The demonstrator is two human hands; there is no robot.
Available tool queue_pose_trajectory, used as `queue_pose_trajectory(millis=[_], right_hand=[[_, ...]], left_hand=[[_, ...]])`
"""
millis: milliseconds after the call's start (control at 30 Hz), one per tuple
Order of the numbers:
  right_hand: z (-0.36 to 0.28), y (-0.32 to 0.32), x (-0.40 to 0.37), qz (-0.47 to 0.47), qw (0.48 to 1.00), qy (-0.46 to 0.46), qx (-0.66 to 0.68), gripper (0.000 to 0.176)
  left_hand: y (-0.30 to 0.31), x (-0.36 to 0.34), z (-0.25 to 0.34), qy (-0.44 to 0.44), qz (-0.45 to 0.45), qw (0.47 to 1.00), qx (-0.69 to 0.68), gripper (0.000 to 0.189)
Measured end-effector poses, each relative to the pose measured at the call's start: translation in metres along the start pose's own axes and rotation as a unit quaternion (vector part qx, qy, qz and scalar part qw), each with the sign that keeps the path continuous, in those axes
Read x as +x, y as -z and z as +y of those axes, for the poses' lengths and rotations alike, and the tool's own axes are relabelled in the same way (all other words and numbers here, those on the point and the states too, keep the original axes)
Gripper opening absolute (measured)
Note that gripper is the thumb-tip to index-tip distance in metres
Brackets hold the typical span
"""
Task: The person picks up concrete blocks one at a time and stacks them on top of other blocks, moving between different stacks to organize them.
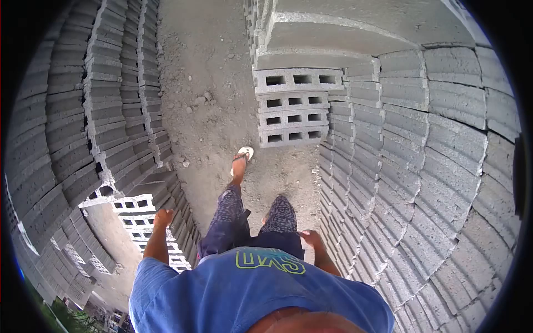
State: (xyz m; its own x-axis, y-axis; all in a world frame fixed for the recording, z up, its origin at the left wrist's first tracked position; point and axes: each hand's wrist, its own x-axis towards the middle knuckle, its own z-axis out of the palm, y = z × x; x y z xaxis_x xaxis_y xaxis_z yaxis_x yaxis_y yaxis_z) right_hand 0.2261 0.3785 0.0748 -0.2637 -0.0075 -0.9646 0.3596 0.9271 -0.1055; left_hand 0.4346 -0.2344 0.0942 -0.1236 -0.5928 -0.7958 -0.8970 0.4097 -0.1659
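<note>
My left hand point(163, 217) is out to the side with its fingers curled in, and nothing shows in it. In this view it overlaps a stack of hollow concrete blocks point(139, 204). My right hand point(311, 238) hangs low by my right thigh, near a tall wall of stacked blocks point(355, 205); its fingers are mostly hidden. Ahead of me, a short column of concrete blocks point(294, 119) shows rows of rectangular holes. My left foot, in a white flip-flop point(247, 151), is forward on the dirt ground.
A dirt path point(205, 83) with loose stones runs ahead between the stacks. Tall rows of blocks point(105, 94) line the left side. A grey slab-like surface point(344, 33) rises at the upper right. More stacks point(72, 250) stand farther off at the lower left.
</note>
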Motion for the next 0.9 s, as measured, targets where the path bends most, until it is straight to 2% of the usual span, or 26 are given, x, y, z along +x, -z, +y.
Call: queue_pose_trajectory(millis=[33,100,133,167,200,233,300,367,433,467,533,600,633,667,733,767,800,867,900], right_hand=[[0.015,0.008,-0.01,0.009,1.0,0.007,0.004,0.057],[0.052,0.026,-0.007,0.045,0.998,0.002,0.043,0.055],[0.045,0.051,-0.01,0.034,0.999,-0.01,0.015,0.051],[0.04,0.074,-0.014,0.083,0.996,0.033,0.011,0.047],[0.055,0.088,0.019,0.108,0.979,0.099,0.14,0.029],[0.041,0.114,0.025,0.158,0.958,0.176,0.164,0.025],[-0.016,0.173,-0.008,0.151,0.945,0.161,0.241,0.03],[-0.043,0.22,-0.017,0.156,0.936,0.261,0.176,0.035],[-0.071,0.255,-0.028,0.162,0.911,0.314,0.214,0.043],[-0.084,0.271,-0.026,0.147,0.912,0.335,0.188,0.043],[-0.108,0.286,-0.01,0.145,0.927,0.275,0.211,0.049],[-0.113,0.298,0.039,0.092,0.956,0.249,0.125,0.05],[-0.128,0.296,0.035,0.078,0.97,0.226,0.04,0.049],[-0.138,0.293,0.027,0.075,0.976,0.2,-0.037,0.048],[-0.162,0.278,0.024,0.051,0.975,0.204,-0.066,0.045],[-0.173,0.268,0.026,0.035,0.968,0.245,-0.037,0.038],[-0.186,0.254,0.03,0.019,0.957,0.288,-0.002,0.032],[-0.206,0.227,0.05,-0.023,0.939,0.344,-0.002,0.031],[-0.222,0.21,0.033,-0.035,0.939,0.342,-0.016,0.032]], left_hand=[[0.005,-0.015,0.003,-0.026,0.042,0.997,-0.062,0.046],[-0.009,-0.012,0.003,-0.114,0.045,0.984,-0.129,0.042],[0.0,-0.032,0.023,-0.158,0.071,0.968,-0.181,0.039],[0.003,-0.055,0.052,-0.201,0.095,0.947,-0.233,0.036],[0.008,-0.075,0.082,-0.213,0.098,0.945,-0.23,0.037],[0.018,-0.089,0.11,-0.225,0.106,0.942,-0.226,0.037],[0.031,-0.127,0.154,-0.192,0.12,0.947,-0.226,0.04],[0.035,-0.143,0.17,-0.225,0.108,0.931,-0.269,0.044],[0.041,-0.171,0.174,-0.207,0.164,0.93,-0.256,0.045],[0.038,-0.18,0.169,-0.196,0.185,0.919,-0.288,0.044],[0.021,-0.21,0.14,-0.155,0.238,0.887,-0.365,0.043],[-0.015,-0.25,0.104,-0.078,0.284,0.854,-0.429,0.042],[-0.037,-0.266,0.089,-0.056,0.284,0.857,-0.426,0.04],[-0.061,-0.279,0.077,-0.044,0.28,0.862,-0.42,0.039],[-0.146,-0.277,0.044,0.046,0.262,0.881,-0.392,0.038],[-0.175,-0.293,0.035,0.108,0.201,0.886,-0.403,0.038],[-0.257,-0.251,0.007,0.134,0.13,0.932,-0.312,0.04],[-0.236,-0.314,0.007,0.161,-0.089,0.936,-0.302,0.053],[-0.207,-0.301,-0.002,0.159,-0.062,0.936,-0.307,0.053]])
